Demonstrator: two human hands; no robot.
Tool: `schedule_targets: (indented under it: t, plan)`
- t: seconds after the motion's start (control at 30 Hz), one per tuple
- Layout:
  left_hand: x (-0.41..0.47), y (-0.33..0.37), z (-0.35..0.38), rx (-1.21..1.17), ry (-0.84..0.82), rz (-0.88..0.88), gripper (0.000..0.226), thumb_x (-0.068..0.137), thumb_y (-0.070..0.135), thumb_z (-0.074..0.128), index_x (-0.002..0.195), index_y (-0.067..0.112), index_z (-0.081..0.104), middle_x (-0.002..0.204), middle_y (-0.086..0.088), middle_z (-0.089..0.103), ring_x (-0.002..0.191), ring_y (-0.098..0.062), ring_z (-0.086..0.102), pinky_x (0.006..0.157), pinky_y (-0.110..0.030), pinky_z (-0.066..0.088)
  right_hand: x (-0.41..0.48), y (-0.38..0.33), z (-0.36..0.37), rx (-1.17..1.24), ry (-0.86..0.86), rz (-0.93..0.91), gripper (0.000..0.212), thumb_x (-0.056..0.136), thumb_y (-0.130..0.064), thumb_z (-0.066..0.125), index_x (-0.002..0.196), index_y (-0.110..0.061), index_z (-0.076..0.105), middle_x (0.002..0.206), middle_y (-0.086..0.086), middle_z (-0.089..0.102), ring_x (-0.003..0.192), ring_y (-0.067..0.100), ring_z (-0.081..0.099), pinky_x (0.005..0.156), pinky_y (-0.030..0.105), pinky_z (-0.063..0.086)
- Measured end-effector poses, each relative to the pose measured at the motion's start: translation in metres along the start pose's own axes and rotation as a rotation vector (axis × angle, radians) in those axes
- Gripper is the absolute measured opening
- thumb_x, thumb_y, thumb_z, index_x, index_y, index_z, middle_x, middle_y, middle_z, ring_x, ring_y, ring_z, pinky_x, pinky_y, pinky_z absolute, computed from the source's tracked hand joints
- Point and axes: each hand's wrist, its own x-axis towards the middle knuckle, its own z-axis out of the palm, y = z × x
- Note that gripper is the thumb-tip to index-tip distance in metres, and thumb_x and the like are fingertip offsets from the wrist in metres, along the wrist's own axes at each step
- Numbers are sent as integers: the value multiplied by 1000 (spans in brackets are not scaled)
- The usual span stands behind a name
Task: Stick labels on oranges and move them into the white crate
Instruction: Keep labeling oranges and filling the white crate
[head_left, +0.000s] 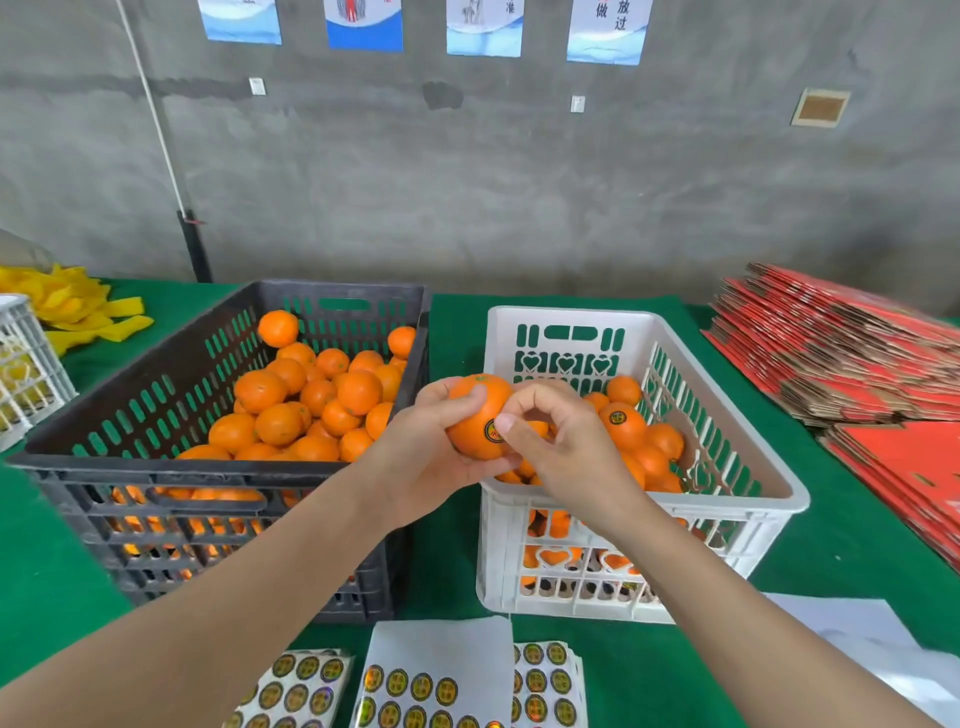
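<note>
— Label sheets lie closest on the tabletop; why is the orange over the edge of the white crate?
— Left hand cups it steady; right hand, fingers curled on it, thumbs the label down, likely before dropping it in.

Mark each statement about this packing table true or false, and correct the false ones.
1. The left hand holds an orange. True.
2. That orange has no label. False: a round label is on it, under the thumb of the right hand.
3. The white crate is empty. False: it holds oranges, at least one of them labelled.
4. Sheets of labels lie in front of the crates, nearer the person. True.
5. The black crate stands left of the white crate. True.
</note>
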Motion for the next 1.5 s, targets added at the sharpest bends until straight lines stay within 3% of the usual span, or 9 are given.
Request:
schedule_targets:
  t: [0.27, 0.43, 0.6, 0.7, 0.77, 0.9, 1.0, 1.23, 1.5]
  plan:
    - [-1, -11, 8, -39, -30, -31, 61, 78, 23, 64, 134, 12, 46, 131, -18, 57, 110, -35, 63, 92, -53, 51, -7, -3, -9, -15, 58, 6, 19, 89, -11, 59, 76, -24, 56, 96, 5, 59, 96, 18, 53, 89, 36, 45]
    - [-5, -6, 4, -56, -19, -59, 56, 71, 35, 70, 122, 16, 56, 105, -15, 69, 82, -31, 67, 59, -29, 56, -7, -8, -26, 256, -23, 162, 12, 94, -13, 52, 87, -14, 62, 106, 7, 65, 97, 24, 64, 85, 44, 55]
    - [-5, -7, 2, -91, -36, -49, 64, 69, 39, 71, 125, 14, 52, 95, -15, 70, 67, -28, 66, 43, -20, 49, -8, -10, -28, 182, -31, 102, 10, 91, -13, 57, 86, -18, 64, 103, 6, 66, 100, 22, 61, 90, 37, 51]
    - [-4, -9, 2, -104, -73, -63, 55, 75, 40, 64, 121, 12, 56, 95, -15, 70, 67, -27, 65, 45, -21, 50, -8, -11, -27, 122, -9, 62, 14, 88, -15, 62, 78, -23, 64, 100, 0, 65, 96, 10, 59, 85, 20, 47]
    - [-4, -11, 5, -112, -88, -67, 51, 79, 40, 60, 120, 10, 57, 97, -16, 68, 67, -26, 63, 46, -22, 50, -9, -11, -24, 96, 12, 52, 15, 86, -14, 64, 75, -23, 64, 104, 2, 63, 99, 10, 57, 83, 16, 46]
    - [-1, -14, 11, -106, -65, -53, 53, 80, 41, 56, 124, 11, 56, 101, -16, 64, 67, -23, 61, 49, -23, 51, -8, -8, -20, 40, 66, 40, 15, 84, -15, 67, 72, -24, 64, 107, 1, 59, 107, 14, 53, 94, 33, 44]
    - [0, -18, 14, -73, -65, -49, 51, 78, 42, 57, 120, 13, 58, 95, -15, 65, 65, -21, 59, 49, -21, 49, -8, -7, -19, 0, 86, 20, 15, 84, -16, 68, 72, -24, 63, 103, -6, 56, 105, 10, 51, 95, 38, 44]
    - [3, -22, 15, -61, -76, -57, 53, 82, 43, 53, 123, 10, 54, 95, -14, 67, 64, -19, 56, 48, -20, 46, -8, -7, -19, -129, 70, -26, 23, 83, -19, 68, 66, -31, 58, 101, -16, 48, 99, 0, 47, 87, 26, 43]
    - [7, -26, 11, -95, -147, -21, 51, 82, 43, 49, 121, 10, 54, 95, -10, 70, 72, -16, 66, 48, -21, 46, -16, 8, 3, -221, 299, -258, 7, 80, -12, 69, 80, -14, 62, 113, 0, 49, 100, 1, 44, 75, 23, 47]
